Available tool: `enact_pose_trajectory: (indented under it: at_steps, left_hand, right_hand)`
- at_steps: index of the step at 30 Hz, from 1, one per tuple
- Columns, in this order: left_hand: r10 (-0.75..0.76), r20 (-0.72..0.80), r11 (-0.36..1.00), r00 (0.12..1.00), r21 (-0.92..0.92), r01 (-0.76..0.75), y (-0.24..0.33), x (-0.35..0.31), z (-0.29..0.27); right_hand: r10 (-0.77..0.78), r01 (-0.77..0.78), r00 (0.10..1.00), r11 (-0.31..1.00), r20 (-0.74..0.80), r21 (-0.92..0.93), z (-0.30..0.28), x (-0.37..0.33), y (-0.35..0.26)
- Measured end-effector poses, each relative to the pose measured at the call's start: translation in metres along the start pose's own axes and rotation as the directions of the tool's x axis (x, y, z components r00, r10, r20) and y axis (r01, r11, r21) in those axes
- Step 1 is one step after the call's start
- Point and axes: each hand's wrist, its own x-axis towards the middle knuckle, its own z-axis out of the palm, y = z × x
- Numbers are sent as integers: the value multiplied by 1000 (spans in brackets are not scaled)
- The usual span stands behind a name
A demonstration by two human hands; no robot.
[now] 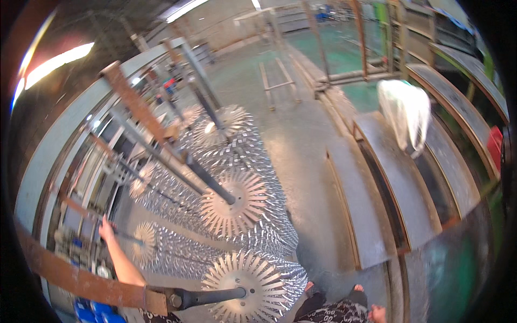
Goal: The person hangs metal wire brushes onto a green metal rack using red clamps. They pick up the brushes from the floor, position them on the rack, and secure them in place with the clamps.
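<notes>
Only container I can make out for sure is a white plastic bag [401,107], slumped over the far right corner of the middle panel [398,172], its lower end trailing toward the gap before the next panel. Can't see what's in it. There's blue stuff [94,311] low on the left too, but too blurry to say if those are tubs.

The left hand [106,230] is out at a thin rod [126,236] on the left side of the blue-grey frame [32,175]; looks like it's touching, but I can't tell if the fingers are wrapped round it. That rod runs into the slotted disc [144,245] at the near end of a small stack. Right hand [377,314] is cut off at the bottom, fingers look curled, can't tell if they've got anything.

As for what's in the way: a rusty arm [81,275] with a bolt cuts across the left forearm, and its dark pole meets the middle of the big front disc [265,281]. Another big disc [245,202] sits behind that one, shiny fins all round. The person's feet [358,288] are right beside the front stack's right edge.
</notes>
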Motion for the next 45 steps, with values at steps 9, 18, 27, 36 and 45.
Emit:
enact_pose_trajectory:
  at_steps: [9, 18, 27, 36, 45]
  left_hand:
    - [56, -146, 835, 988, 549, 34, 10, 1, 20]
    - [160, -88, 776, 983, 627, -70, 8, -6, -93]
    - [-56, -135, 857, 989, 502, 117, -100, -154, -163]
    - [-20, -260, 840, 966, 519, 157, -148, -412, -330]
    - [-184, -116, 900, 976, 379, 214, -39, -620, -420]
  right_hand:
    - [98, -105, 991, 992, -97, -66, 10, -33, -6]
    - [-79, 63, 978, 994, -193, -87, -4, 8, -54]
    - [-225, 112, 954, 880, -197, -461, -19, 19, -48]
    - [-140, 175, 984, 722, 106, -670, -95, 24, -88]
    - [-314, 368, 928, 701, 198, -611, -203, 60, -31]
